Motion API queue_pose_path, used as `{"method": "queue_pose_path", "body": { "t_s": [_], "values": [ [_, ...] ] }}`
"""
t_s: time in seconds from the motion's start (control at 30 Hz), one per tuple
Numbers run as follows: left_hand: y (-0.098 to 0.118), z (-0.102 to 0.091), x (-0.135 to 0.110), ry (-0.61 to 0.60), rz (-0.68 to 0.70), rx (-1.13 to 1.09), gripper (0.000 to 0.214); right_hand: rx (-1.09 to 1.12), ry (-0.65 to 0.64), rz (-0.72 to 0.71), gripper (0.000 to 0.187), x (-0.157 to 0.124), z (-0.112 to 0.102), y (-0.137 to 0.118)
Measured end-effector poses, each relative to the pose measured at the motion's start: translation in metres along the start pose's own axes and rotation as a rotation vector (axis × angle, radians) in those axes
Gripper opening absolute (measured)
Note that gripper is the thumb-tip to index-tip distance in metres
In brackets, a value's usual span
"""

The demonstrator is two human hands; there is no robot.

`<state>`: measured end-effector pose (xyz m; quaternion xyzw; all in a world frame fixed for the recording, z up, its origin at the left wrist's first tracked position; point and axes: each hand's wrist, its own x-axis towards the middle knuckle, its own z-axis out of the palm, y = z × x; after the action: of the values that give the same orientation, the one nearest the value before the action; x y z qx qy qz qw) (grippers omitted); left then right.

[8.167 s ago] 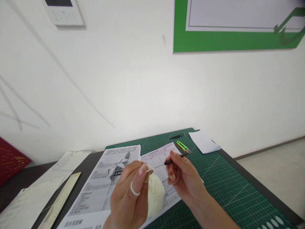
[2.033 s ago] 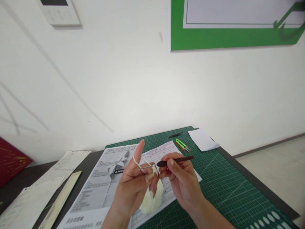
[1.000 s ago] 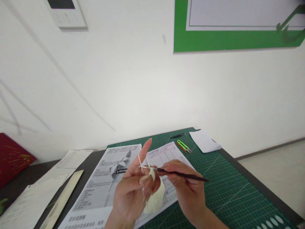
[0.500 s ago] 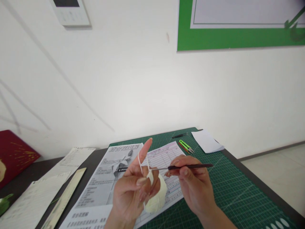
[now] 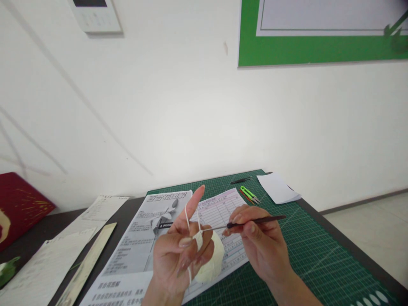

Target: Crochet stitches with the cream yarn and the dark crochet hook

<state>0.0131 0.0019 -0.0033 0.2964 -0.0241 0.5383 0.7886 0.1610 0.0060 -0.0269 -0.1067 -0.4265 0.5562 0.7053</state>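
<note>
My left hand [image 5: 178, 259] is raised over the table, its forefinger pointing up with cream yarn [image 5: 188, 214] looped round it. Thumb and the other fingers pinch a small crocheted piece. My right hand [image 5: 259, 250] pinches a dark crochet hook [image 5: 255, 221], whose metal tip reaches into the yarn by my left thumb. Below both hands lies a cream ball of yarn [image 5: 212, 261] on a printed form [image 5: 219, 212].
A green cutting mat [image 5: 306, 246] covers the dark table. On it lie a pattern sheet [image 5: 140, 238], green thread snips [image 5: 248, 194], a dark pen [image 5: 240, 180] and white paper [image 5: 277, 189]. A ruler [image 5: 87, 263], more papers and a red object [image 5: 19, 204] are at left.
My left forefinger has straightened with the yarn over it since eight seconds ago. Over the last second the hook swung up to level and its tip stays at the yarn.
</note>
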Motion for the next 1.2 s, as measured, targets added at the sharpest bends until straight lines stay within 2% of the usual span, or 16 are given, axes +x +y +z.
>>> {"method": "queue_pose_path", "body": {
  "t_s": [0.07,0.17,0.3,0.37,0.43,0.53,0.7,0.93,1.2],
  "values": [
    [0.000,-0.002,0.000,-0.019,-0.001,-0.001,0.063,0.021,0.006,0.033,0.007,0.001,0.000,-0.001],
    [-0.001,-0.003,0.001,-0.003,-0.002,0.071,0.059,0.131,0.043,0.174,0.010,0.003,-0.001,0.000],
    [0.000,-0.003,0.000,0.030,-0.011,0.313,0.061,0.336,0.131,0.440,0.014,0.005,-0.001,0.007],
    [0.001,-0.003,-0.001,0.075,-0.013,0.451,0.062,0.379,0.170,0.513,0.015,0.005,0.000,0.011],
    [0.000,-0.003,-0.002,0.120,-0.032,0.535,0.062,0.362,0.188,0.505,0.016,0.003,0.003,0.012],
    [0.000,-0.003,-0.001,0.158,-0.068,0.553,0.062,0.283,0.188,0.413,0.015,0.001,0.009,0.010],
    [0.000,-0.003,-0.001,0.154,-0.089,0.537,0.062,0.201,0.167,0.323,0.015,0.000,0.012,0.007],
    [-0.001,0.000,-0.004,0.135,-0.042,0.627,0.058,0.191,0.148,0.314,0.016,-0.001,0.010,0.007],
    [0.001,0.002,-0.008,0.081,0.058,0.752,0.056,0.070,0.189,0.197,0.013,-0.003,0.009,0.002]
  ]
}}
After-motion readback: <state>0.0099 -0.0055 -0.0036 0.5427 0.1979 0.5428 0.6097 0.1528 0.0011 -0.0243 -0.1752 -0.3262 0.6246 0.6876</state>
